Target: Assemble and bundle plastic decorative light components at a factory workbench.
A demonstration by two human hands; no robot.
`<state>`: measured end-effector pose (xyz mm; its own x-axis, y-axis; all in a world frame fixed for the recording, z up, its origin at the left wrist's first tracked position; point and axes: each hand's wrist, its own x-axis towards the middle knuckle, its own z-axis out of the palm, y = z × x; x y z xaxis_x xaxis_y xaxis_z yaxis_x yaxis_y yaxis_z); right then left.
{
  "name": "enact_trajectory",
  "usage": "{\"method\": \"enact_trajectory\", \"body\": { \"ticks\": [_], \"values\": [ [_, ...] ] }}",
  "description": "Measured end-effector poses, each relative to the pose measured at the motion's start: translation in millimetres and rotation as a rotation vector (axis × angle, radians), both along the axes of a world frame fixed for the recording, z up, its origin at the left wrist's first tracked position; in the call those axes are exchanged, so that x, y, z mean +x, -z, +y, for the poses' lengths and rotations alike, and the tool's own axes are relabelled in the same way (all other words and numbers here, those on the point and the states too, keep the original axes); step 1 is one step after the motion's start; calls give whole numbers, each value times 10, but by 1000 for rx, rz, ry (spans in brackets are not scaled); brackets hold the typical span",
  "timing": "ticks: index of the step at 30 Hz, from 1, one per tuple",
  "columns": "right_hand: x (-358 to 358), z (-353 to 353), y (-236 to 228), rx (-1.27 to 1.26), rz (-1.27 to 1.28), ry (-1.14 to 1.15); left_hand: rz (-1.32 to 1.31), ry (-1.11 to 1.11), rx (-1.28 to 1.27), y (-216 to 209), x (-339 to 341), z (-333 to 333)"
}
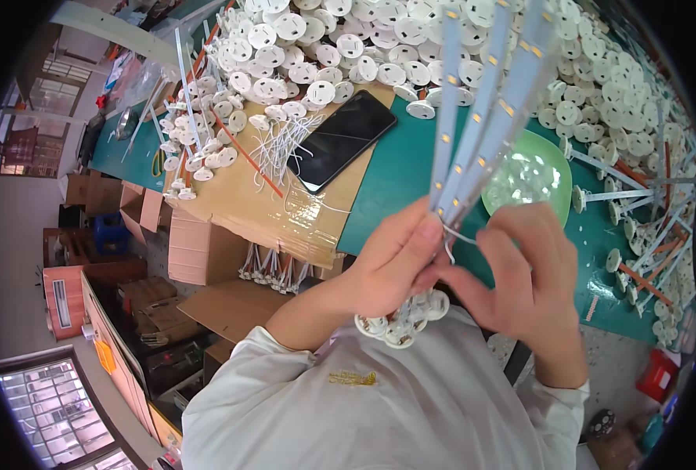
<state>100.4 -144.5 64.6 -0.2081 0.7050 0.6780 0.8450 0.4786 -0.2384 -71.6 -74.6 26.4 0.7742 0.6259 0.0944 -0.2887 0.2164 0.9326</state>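
Note:
My left hand (399,254) is closed around a bundle of LED light strips (512,98), which stand up and lean away from me. Yellow chips dot the pale strips. Their white round bases (400,333) stick out below my fist, close to my shirt. A thin white wire tie (459,233) passes across the bundle at the top of my left hand. On its right side, my right hand (524,270) has its fingers bent, with the index finger at the tie's end. The right fingertips are partly hidden.
A green bowl (565,184) of small clear pieces stands behind my right hand. Loose white wires (281,153) and a black phone (344,141) lie on cardboard (246,219). Heaps of white round-based strips (411,31) cover the table's back and right side (638,200).

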Motion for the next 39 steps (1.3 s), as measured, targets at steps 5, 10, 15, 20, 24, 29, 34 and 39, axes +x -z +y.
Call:
{"method": "enact_trajectory", "body": {
  "ticks": [5, 10, 15, 20, 24, 29, 34, 39],
  "values": [
    [-29, 70, 88, -11, -232, -127, 49, 173, -180, -76, -57, -18],
    [-90, 58, 200, 48, -86, -97, 88, 85, -94, -1, -81, -121],
    [-236, -3, 311, 66, 150, -99, 62, 8, 105, 5, -64, -137],
    [-387, -188, 405, -261, 675, -33, -107, 13, -187, 68, -62, -225],
    [-401, -119, 282, -192, 604, 129, -46, 2, -125, 71, -105, -188],
    [-341, -143, 122, 67, -58, 141, 42, 7, -61, 112, -139, -158],
    [-291, -140, 111, 60, -90, 201, 117, 18, -58, 135, -122, -102],
    [-227, -121, 226, -115, 396, -21, -101, 164, -354, 101, -118, -111]
  ]
}}
